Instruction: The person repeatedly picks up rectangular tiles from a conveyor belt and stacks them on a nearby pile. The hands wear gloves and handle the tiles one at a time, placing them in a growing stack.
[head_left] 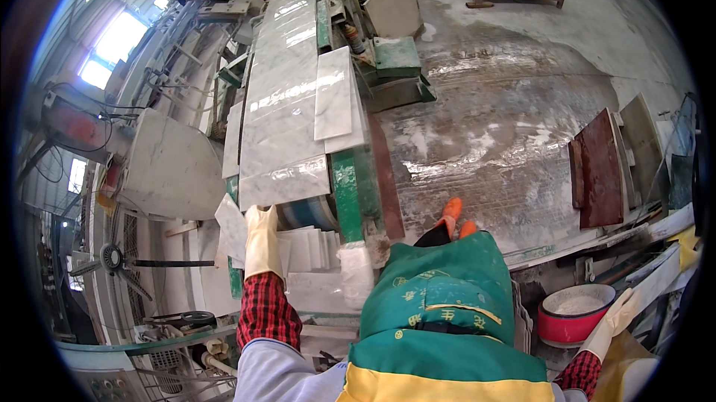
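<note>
While the left hand, in a cream glove, is at the near end of the conveyor belt, its fingers are by the edge of the last marble tile. I cannot tell if its grip is closed on anything. That tile lies flat on the belt, left of the middle of the frame, and a tilted marble piece is just left of the glove. Some small white tiles stand close together to its right.

More shiny, gray-streaked tiles run up the belt to the top of the frame. A narrow marble slab lies along their right side.

At the lower right, the right hand, also gloved, is near a red bucket. I cannot tell if its grip is open or closed.

The floor is brown and looks wet, with white smears. Dark red board leans at the right. Bright windows shine at the upper left, and a black fan is at the lower left.
</note>
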### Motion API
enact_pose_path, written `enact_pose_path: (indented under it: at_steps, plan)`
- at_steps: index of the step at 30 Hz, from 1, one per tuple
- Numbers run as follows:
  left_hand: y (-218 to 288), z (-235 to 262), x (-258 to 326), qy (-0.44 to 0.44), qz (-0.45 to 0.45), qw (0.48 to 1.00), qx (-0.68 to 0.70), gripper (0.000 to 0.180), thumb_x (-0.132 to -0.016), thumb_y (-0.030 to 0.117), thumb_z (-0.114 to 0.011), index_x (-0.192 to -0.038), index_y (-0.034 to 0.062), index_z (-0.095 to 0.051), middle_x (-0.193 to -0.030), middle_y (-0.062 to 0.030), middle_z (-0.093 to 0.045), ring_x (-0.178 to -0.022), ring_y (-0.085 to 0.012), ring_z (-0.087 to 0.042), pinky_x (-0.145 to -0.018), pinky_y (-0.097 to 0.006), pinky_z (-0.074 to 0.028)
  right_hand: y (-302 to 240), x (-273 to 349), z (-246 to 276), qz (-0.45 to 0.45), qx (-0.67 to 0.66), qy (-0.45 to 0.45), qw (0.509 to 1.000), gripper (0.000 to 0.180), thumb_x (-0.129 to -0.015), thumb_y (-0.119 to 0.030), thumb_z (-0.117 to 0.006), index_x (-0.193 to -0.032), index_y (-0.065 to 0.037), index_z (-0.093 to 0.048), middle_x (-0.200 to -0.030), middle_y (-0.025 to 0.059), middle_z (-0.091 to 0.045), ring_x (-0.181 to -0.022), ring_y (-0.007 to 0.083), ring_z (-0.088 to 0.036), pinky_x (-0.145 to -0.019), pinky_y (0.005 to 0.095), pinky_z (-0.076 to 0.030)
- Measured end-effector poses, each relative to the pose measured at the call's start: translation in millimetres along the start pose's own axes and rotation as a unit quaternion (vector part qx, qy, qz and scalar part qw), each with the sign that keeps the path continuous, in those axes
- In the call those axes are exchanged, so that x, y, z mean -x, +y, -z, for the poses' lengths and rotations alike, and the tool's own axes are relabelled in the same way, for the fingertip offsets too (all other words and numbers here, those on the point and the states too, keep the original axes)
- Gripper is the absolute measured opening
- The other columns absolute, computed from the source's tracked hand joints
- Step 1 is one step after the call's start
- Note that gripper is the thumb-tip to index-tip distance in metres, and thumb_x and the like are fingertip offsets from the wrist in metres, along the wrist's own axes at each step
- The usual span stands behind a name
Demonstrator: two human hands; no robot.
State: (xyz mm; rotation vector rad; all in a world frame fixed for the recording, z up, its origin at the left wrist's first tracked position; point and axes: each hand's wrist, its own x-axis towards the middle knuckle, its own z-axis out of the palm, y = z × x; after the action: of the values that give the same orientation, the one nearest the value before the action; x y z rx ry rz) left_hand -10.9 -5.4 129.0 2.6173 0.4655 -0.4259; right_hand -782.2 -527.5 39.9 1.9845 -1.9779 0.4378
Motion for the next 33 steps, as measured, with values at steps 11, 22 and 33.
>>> enact_pose_path:
  at_steps: [11, 22, 33]
  plan:
    - [56.4, -35.4, 17.7, 0.090, -0.372, 0.832, -0.401, 0.088, -0.079, 0.002, -0.070, -0.155, 0.0101, -0.027, -0.161, -0.0107, -0.030, -0.147, -0.0288, -0.032, -0.118, -0.036, -0.032, -31.0, 13.5, 23.3, -0.012, 0.030, -0.005, 0.999, 0.062, -0.097, -0.044, -0.059, -0.139, 0.001, -0.052, -0.140, 0.0217, -0.054, -0.131, 0.0367, -0.049, -0.112, 0.0435, -0.038]
    - [59.1, -49.4, -15.2, 0.013, -0.339, 0.879, -0.335, 0.106, -0.069, -0.005, -0.074, -0.158, 0.0129, -0.020, -0.164, -0.0142, -0.021, -0.150, -0.0343, -0.025, -0.122, -0.040, -0.029, -39.4, 30.4, 26.0, 0.005, 0.034, 0.047, 0.998, 0.057, -0.095, -0.039, -0.062, -0.138, -0.002, -0.054, -0.138, 0.0225, -0.055, -0.129, 0.0377, -0.051, -0.110, 0.0460, -0.039]
    - [6.5, -57.6, -50.4, 0.091, -0.454, 0.880, -0.107, 0.067, -0.079, -0.008, -0.043, -0.144, 0.0080, -0.046, -0.153, -0.0216, -0.041, -0.143, -0.0398, -0.036, -0.119, -0.044, -0.028, -62.1, 27.6, 57.4, -0.065, -0.013, -0.030, 0.997, 0.064, -0.094, -0.045, -0.062, -0.139, -0.001, -0.052, -0.138, 0.0239, -0.055, -0.129, 0.0401, -0.050, -0.111, 0.0457, -0.038]
